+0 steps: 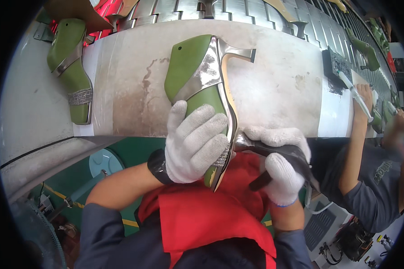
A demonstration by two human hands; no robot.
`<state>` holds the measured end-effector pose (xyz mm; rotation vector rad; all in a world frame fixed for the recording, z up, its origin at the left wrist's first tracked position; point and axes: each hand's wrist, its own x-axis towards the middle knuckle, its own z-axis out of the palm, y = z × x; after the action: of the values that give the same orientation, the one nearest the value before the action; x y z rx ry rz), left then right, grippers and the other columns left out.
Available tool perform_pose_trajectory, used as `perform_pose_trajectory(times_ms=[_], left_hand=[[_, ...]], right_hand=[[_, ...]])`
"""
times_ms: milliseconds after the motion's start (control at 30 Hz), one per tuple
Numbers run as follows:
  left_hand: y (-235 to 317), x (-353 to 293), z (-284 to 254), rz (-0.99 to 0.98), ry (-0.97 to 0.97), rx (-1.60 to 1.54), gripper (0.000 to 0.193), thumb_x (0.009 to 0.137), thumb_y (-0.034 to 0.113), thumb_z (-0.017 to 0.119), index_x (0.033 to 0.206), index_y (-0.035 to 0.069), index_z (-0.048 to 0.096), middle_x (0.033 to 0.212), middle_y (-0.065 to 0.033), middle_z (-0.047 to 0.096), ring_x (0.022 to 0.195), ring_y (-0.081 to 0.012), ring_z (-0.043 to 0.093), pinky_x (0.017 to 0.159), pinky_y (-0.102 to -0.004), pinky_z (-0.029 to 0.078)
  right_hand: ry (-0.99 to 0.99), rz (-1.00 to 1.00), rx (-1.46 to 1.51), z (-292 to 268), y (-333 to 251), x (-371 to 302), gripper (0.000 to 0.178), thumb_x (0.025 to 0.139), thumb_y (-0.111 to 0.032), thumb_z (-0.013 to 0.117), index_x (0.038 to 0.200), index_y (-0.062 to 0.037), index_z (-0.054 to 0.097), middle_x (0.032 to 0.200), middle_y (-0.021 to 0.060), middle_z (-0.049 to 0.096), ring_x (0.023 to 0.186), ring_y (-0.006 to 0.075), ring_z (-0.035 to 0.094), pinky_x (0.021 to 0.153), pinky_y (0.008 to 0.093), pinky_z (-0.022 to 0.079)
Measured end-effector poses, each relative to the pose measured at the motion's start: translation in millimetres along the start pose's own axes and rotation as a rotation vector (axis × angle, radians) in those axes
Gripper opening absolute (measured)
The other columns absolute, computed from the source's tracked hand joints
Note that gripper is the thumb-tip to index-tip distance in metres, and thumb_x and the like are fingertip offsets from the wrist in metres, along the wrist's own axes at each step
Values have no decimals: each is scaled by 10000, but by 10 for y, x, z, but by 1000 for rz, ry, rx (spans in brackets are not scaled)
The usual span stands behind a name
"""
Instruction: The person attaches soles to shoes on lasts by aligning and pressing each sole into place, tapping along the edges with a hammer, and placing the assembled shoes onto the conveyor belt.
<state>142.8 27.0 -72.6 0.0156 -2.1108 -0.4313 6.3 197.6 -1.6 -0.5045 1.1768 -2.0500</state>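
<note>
A high-heeled sandal [209,67] with a silver strap, a glittery toe band and a metallic heel sits on a green shoe last [184,67]. It lies on its side, heel away from me, toe over the worktop's near edge. My left hand [197,143], in a white knit glove, is closed round its front part. My right hand [283,166], gloved too, grips dark metal pincers [278,150]. Their head touches or nearly touches the sole edge near the toe; whether the jaws pinch anything is hidden.
Another sandal on a green last [72,71] stands at the left of the pale worktop [274,98]. Behind runs a slatted metal conveyor [238,11] carrying more shoes. At right, a co-worker's hand [364,96] is by a white-handled brush [357,96] and a black block [336,67].
</note>
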Motion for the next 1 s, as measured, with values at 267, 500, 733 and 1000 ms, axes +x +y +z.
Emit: perform_pose_trajectory(times_ms=[267, 500, 733, 1000], left_hand=[[0, -2, -65, -58, -45, -42, 436, 898, 78, 796, 1301, 96, 631, 1374, -146, 725, 1319, -393, 678, 1309, -687, 298], [-11, 19, -100, -84, -50, -73, 375, 909, 100, 777, 1266, 120, 664, 1403, -139, 727, 1344, -372, 676, 1311, -676, 291], [1, -15, -45, -87, -6, -72, 403, 907, 99, 788, 1286, 117, 653, 1433, -160, 706, 1354, -396, 664, 1311, -675, 289], [-48, -37, 3, -43, 35, -40, 434, 890, 49, 788, 1289, 84, 623, 1361, -151, 708, 1297, -387, 674, 1298, -666, 322]], right_hand=[[-430, -5, -585, 138, -552, 287, 284, 853, 55, 823, 1124, 32, 741, 1125, 227, 809, 1038, 308, 821, 956, 411, 655], [-498, -127, -823, 381, -554, 115, 327, 814, -21, 879, 1114, -29, 750, 1117, 220, 810, 998, 384, 826, 904, 440, 680], [-557, -54, -780, 397, -489, -198, 325, 811, 26, 858, 1116, -14, 755, 1147, 226, 806, 1016, 382, 823, 891, 419, 679], [-159, 30, -334, 166, -402, -101, 363, 946, 69, 744, 1295, 90, 649, 1368, 345, 725, 1299, 375, 727, 1156, 496, 551]])
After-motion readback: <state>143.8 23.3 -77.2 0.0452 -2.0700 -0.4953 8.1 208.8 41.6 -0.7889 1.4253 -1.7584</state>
